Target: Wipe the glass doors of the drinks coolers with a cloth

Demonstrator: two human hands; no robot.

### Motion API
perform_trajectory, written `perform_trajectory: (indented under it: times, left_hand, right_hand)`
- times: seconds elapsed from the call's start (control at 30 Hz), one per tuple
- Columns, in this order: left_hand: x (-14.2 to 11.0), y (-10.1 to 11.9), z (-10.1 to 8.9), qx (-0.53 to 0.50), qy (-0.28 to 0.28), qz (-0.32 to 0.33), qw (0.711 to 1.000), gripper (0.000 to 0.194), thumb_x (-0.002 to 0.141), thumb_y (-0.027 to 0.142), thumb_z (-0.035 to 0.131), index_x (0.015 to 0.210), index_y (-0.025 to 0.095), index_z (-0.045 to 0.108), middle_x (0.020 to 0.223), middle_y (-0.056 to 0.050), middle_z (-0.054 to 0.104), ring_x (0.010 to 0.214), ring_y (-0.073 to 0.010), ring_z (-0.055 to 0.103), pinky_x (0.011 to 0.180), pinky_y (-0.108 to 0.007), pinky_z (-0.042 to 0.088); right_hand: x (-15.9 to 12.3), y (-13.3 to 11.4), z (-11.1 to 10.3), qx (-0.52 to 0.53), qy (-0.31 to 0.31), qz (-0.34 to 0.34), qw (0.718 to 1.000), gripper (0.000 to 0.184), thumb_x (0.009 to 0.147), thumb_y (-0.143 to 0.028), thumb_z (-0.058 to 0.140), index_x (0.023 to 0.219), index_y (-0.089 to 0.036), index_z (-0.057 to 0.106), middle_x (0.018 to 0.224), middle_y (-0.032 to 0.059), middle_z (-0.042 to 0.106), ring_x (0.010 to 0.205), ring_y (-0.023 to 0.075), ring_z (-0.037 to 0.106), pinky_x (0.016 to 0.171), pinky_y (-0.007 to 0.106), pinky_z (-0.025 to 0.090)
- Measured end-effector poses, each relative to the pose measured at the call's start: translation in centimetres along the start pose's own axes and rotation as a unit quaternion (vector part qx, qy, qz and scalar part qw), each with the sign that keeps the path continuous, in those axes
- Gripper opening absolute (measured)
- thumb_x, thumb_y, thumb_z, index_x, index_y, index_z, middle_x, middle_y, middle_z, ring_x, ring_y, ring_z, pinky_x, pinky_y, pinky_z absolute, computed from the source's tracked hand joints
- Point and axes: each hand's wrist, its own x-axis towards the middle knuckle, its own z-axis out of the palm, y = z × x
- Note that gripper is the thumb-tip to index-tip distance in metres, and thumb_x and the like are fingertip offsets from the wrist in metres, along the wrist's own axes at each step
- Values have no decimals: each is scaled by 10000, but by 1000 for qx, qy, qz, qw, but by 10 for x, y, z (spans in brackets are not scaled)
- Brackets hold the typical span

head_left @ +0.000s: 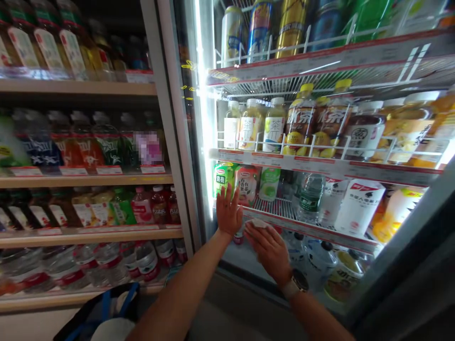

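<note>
My left hand (228,213) is raised with its fingers stretched out, palm toward the lit drinks fridge. It appears to rest flat on the fridge's glass, in front of a green carton (223,176) and a red drink pack (246,183). Just to its right and lower, my right hand (267,246) holds a white cloth (259,223), which looks like a wipe or tissue, pressed under the fingers. Most of the cloth is hidden beneath them. A dark-faced watch (299,280) is on my right wrist.
Fridge shelves hold tea bottles (275,125), cans (232,35), a clear water bottle (310,196) and white packs (359,206). Left of the metal frame (169,109), wooden shelves (88,179) carry many bottles. A dark bag with blue straps (106,305) is at the lower left.
</note>
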Motion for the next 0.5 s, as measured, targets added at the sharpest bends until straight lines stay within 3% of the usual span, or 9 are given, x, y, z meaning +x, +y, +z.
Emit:
perform_trajectory:
  times: [0.1, 0.2, 0.3, 0.4, 0.5]
  left_hand:
    - [0, 0, 1, -3, -2, -3, 1000, 599, 982, 281, 346, 1543, 210, 150, 1610, -102, 162, 1494, -260, 111, 1197, -489, 202]
    - [0, 0, 1, -3, -2, -6, 1000, 600, 981, 285, 343, 1543, 203, 151, 1610, -107, 161, 1494, -265, 110, 1197, -494, 201]
    - [-1, 0, 2, 2, -3, -9, 1000, 605, 981, 294, 345, 1544, 203, 146, 1610, -109, 160, 1495, -265, 109, 1196, -496, 201]
    - [-3, 1, 2, 1, 3, -2, 1000, 593, 985, 301, 331, 1543, 194, 158, 1617, -98, 134, 1497, -257, 106, 1201, -479, 190]
    - [-4, 1, 2, 3, 8, -1, 1000, 582, 989, 306, 317, 1540, 184, 174, 1623, -86, 116, 1499, -254, 98, 1205, -464, 179]
  right_hand:
    - [-8, 3, -4, -5, -30, -39, 999, 483, 886, 1, 411, 1225, -258, 636, 1311, 0, 642, 1221, 114, 563, 1161, 334, 286]
    - [1, 11, -15, -28, -20, -7, 999, 467, 909, -29, 407, 1264, -255, 611, 1296, 3, 651, 1253, 127, 548, 1214, 368, 164]
    - [23, 24, -33, -62, 32, 72, 995, 510, 908, -44, 391, 1332, -271, 561, 1294, 7, 652, 1299, 159, 518, 1227, 430, 101]
    - [46, 39, -50, -92, 120, 156, 976, 550, 893, -66, 380, 1381, -275, 523, 1337, 34, 620, 1366, 223, 446, 1212, 526, 133]
    - [60, 45, -52, -103, 192, 209, 953, 568, 874, -71, 370, 1385, -263, 526, 1373, 64, 587, 1394, 271, 402, 1188, 602, 149]
